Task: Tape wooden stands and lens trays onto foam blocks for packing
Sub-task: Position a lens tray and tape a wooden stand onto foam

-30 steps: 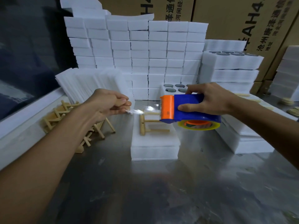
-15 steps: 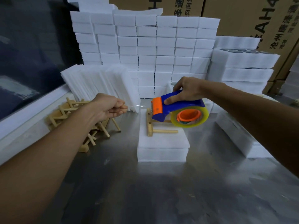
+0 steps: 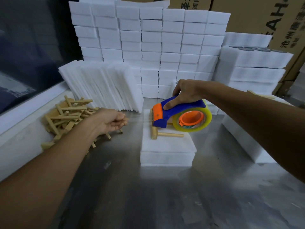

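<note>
Your left hand (image 3: 113, 123) has let go of the tape end and hangs loosely curled, empty, over the metal table (image 3: 115, 187); your right hand (image 3: 185, 94) grips the blue-and-orange tape dispenser (image 3: 175, 116), now down on the pale wooden stand (image 3: 165, 133) lying on the white foam block (image 3: 166, 149); the strip looks pressed on, ready to cut.

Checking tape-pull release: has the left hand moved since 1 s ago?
Yes. The left hand has dropped away from the foam block toward the pile of wooden stands, with fingers loosely curled and holding nothing.
</note>
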{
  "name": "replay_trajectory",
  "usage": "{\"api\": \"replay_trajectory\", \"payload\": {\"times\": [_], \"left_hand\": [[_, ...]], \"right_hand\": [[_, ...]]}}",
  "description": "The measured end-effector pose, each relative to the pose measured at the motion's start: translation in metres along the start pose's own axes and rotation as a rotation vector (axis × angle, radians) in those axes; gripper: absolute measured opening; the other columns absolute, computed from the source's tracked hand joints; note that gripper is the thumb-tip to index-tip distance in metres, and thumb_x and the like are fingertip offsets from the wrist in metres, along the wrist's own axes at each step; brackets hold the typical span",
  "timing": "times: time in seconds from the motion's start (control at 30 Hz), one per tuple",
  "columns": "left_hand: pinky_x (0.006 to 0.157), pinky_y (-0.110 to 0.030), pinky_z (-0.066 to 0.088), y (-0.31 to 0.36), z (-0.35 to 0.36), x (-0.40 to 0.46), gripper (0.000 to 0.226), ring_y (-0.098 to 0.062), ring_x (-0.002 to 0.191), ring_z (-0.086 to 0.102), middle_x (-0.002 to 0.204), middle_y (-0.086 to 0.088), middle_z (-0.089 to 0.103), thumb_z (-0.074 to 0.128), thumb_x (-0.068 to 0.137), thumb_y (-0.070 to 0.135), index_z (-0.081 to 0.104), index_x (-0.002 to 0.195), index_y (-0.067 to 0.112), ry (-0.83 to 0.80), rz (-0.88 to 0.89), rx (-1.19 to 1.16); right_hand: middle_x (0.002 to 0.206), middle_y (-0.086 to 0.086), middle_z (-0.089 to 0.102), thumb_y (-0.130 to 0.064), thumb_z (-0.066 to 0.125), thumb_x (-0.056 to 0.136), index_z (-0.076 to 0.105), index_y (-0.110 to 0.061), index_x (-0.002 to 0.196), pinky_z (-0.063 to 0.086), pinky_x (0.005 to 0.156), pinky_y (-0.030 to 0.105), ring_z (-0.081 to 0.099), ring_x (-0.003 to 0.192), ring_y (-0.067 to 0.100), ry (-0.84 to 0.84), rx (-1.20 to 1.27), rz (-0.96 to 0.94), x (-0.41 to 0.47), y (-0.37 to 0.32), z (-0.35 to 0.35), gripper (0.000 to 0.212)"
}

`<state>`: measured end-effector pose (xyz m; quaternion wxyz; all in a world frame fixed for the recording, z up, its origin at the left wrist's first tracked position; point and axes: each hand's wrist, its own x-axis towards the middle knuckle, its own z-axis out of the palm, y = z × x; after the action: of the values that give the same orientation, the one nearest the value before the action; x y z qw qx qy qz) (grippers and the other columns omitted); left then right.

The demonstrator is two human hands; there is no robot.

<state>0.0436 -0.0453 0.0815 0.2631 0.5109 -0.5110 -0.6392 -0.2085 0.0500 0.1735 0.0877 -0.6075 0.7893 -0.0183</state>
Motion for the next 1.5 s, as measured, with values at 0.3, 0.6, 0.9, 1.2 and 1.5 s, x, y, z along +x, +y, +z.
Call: {"api": "replay_trajectory", "payload": {"times": [0.3,0.6,0.9,1.2,1.5], "left_hand": [[0.038,-0.014,0.038,-0.05,0.04,0.009,0.025,-0.008,0.042,0.047,0.065,-0.008,0.052,0.041,0.096,-0.007,0.055,0.078,0.004,0.151,0.007,0.048],[0.066,-0.032,0.045,-0.057,0.065,0.005,0.02,-0.026,0.078,0.059,0.073,-0.009,0.058,0.054,0.094,0.006,0.06,0.074,0.005,0.304,0.249,0.592],[0.086,-0.039,0.054,-0.059,0.06,0.013,0.015,-0.029,0.095,0.063,0.099,-0.013,0.067,0.067,0.085,0.014,0.07,0.098,0.008,0.197,0.243,0.668],[0.082,-0.035,0.054,-0.072,0.059,0.009,0.025,-0.025,0.087,0.064,0.08,-0.003,0.066,0.064,0.087,0.005,0.062,0.067,0.021,0.293,0.42,0.587],[0.091,-0.04,0.045,-0.043,0.073,-0.003,0.052,-0.024,0.113,0.055,0.127,-0.005,0.057,0.039,0.099,0.058,0.052,0.133,0.022,0.015,0.227,0.41]], "right_hand": [[0.09,-0.006,0.066,-0.081,0.071,0.059,0.068,-0.029,0.088,0.043,0.054,0.026,0.064,0.074,0.013,-0.003,-0.017,0.011,0.001,-0.001,0.001,0.06],[0.09,-0.006,0.066,-0.079,0.071,0.063,0.067,-0.029,0.086,0.044,0.056,0.027,0.063,0.075,0.014,-0.013,-0.008,0.011,0.002,0.0,0.001,0.055],[0.092,-0.008,0.06,-0.078,0.072,0.063,0.062,-0.03,0.087,0.04,0.054,0.026,0.059,0.076,0.012,-0.005,0.005,0.025,0.001,-0.001,0.002,0.054],[0.091,-0.007,0.062,-0.08,0.07,0.062,0.065,-0.031,0.084,0.039,0.054,0.026,0.059,0.075,0.013,0.001,-0.009,0.015,0.002,0.001,0.003,0.054],[0.087,-0.008,0.064,-0.082,0.069,0.06,0.062,-0.032,0.082,0.042,0.055,0.026,0.061,0.076,0.014,-0.002,-0.002,0.017,0.005,0.003,0.005,0.055]]}}
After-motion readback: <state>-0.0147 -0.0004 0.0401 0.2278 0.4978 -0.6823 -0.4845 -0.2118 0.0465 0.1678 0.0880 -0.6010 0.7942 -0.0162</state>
